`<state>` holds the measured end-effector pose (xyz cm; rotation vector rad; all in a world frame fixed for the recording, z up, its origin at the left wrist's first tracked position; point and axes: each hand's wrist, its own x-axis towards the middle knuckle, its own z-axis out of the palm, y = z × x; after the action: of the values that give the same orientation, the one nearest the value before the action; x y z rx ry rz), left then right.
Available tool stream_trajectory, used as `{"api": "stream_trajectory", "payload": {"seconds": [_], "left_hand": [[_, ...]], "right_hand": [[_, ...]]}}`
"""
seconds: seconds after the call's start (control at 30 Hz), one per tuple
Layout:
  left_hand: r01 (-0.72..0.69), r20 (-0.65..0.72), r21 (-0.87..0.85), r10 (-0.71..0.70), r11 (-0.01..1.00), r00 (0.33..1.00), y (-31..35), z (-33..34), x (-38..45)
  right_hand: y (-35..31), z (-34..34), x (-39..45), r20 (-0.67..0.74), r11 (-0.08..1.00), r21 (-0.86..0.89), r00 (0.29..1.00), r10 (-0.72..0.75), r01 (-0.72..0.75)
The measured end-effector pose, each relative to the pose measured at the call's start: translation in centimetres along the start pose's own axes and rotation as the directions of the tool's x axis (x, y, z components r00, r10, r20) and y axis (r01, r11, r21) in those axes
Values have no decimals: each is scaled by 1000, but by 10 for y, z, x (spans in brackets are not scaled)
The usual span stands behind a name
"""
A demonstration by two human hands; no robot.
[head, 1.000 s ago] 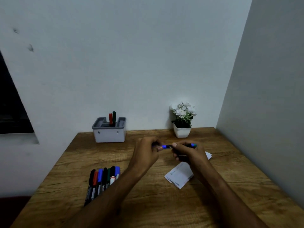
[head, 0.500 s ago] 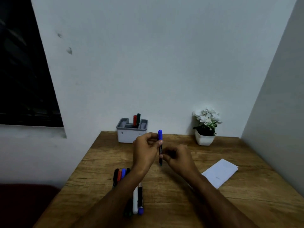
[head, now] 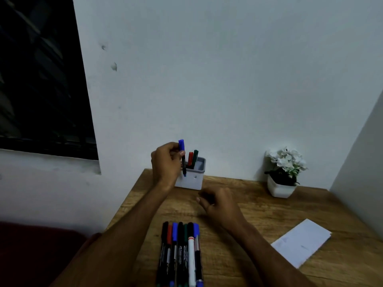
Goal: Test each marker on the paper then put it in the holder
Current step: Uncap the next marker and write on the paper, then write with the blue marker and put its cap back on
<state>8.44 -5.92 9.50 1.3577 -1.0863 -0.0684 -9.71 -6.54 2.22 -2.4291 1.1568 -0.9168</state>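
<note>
I see a capped blue marker (head: 182, 157) pinched upright in my left hand (head: 165, 162), blue cap up, its lower end hanging in front of the holder (head: 193, 177). The holder, a white box with a grey rim, stands just right of that grip and holds a red marker (head: 190, 159) and a green marker (head: 195, 157). A row of markers (head: 180, 253) lies flat side by side well below the grip. The folded white paper (head: 301, 244) lies far right and lower.
</note>
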Motion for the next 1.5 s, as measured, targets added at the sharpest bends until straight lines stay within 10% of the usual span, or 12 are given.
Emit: {"api": "stream_trajectory", "payload": {"seconds": [1.13,1.5], "left_hand": [[35,168,160,-62,987,984,-42,9,-11],[-2,576,144,-82,990,814,-45,-7,-83]], "right_hand": [[-7,2,-22,88,995,36,992,87,-91],[-31,2,-63,110,974,-9,968,226,-226]]}}
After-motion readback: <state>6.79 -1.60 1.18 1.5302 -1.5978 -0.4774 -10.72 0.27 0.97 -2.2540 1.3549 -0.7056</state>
